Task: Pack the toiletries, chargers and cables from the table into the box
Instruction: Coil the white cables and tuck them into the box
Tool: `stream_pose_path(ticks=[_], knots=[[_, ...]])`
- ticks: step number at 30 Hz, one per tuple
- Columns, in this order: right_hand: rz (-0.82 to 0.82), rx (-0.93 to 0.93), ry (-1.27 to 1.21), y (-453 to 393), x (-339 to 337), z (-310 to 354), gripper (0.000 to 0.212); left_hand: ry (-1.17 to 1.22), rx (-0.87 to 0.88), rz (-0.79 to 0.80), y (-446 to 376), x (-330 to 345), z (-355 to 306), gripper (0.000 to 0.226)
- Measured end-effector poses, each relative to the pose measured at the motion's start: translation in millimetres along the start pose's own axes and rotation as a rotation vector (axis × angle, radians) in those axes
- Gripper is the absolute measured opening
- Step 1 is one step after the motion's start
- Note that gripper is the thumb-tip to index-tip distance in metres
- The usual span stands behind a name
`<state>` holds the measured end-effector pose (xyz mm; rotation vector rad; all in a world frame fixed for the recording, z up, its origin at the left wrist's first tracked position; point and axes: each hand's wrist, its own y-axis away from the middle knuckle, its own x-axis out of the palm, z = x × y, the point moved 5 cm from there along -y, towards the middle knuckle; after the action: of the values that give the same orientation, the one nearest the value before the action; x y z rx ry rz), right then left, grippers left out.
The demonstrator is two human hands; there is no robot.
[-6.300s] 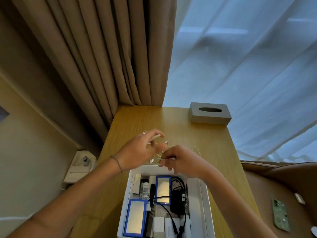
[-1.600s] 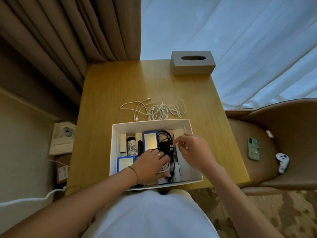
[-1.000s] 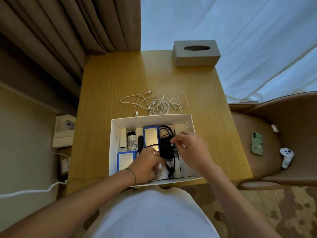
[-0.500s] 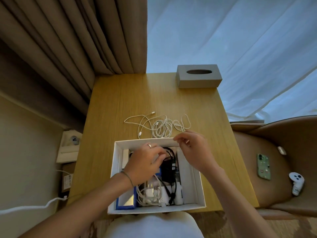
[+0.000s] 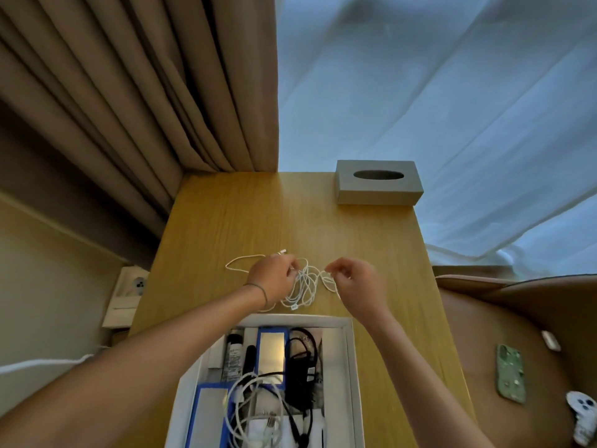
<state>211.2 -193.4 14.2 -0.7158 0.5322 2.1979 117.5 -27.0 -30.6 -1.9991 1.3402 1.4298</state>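
A tangled white cable (image 5: 303, 286) lies on the wooden table (image 5: 258, 218) just beyond the white box (image 5: 353, 367). My left hand (image 5: 273, 279) rests on the tangle's left part with fingers curled into it. To the right, my right hand (image 5: 353, 281) pinches a loop of the same cable between thumb and fingertips. The box at the table's near edge holds a coiled white cable with plug (image 5: 255, 412), a black charger and cord (image 5: 302, 367), blue-edged packs (image 5: 271, 350) and a small bottle (image 5: 234, 357).
A grey tissue box (image 5: 376, 182) stands at the table's far right corner. Brown curtains (image 5: 145, 92) hang at the far left. A wall socket (image 5: 130, 286) is left of the table. On the brown seat to the right lie a green phone (image 5: 510, 376) and a white controller (image 5: 584, 415).
Both hands have left the box and reached forward to the white cable on the table. The camera has tilted up, so the box now sits at the bottom of the view.
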Motion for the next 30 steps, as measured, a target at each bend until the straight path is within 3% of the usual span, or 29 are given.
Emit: stream_pose_path(ticks=[6, 12, 19, 22, 26, 30], knots=[[0.026, 0.009, -0.031, -11, 12, -22, 0.019, -0.183, 0.013, 0.122, -42, 29, 0, 0.03], [0.035, 0.032, -0.065, -7, 17, -40, 0.018, -0.341, 0.114, 0.145, -54, 44, -5, 0.013], [-0.031, -0.04, -0.13, 0, -1, -18, 0.018, -0.008, 0.149, 0.292, -22, 6, -13, 0.022], [-0.059, -0.119, -0.165, 4, -11, 4, 0.023, 0.031, 0.182, 0.221, 2, -27, -15, 0.03], [0.134, -0.298, -0.138, 10, -2, 47, 0.053, 0.156, 0.271, 0.06, 40, -76, -29, 0.028], [0.272, -0.255, -0.415, 18, 13, 88, 0.048, 0.448, 0.279, -0.174, 74, -126, -40, 0.026]])
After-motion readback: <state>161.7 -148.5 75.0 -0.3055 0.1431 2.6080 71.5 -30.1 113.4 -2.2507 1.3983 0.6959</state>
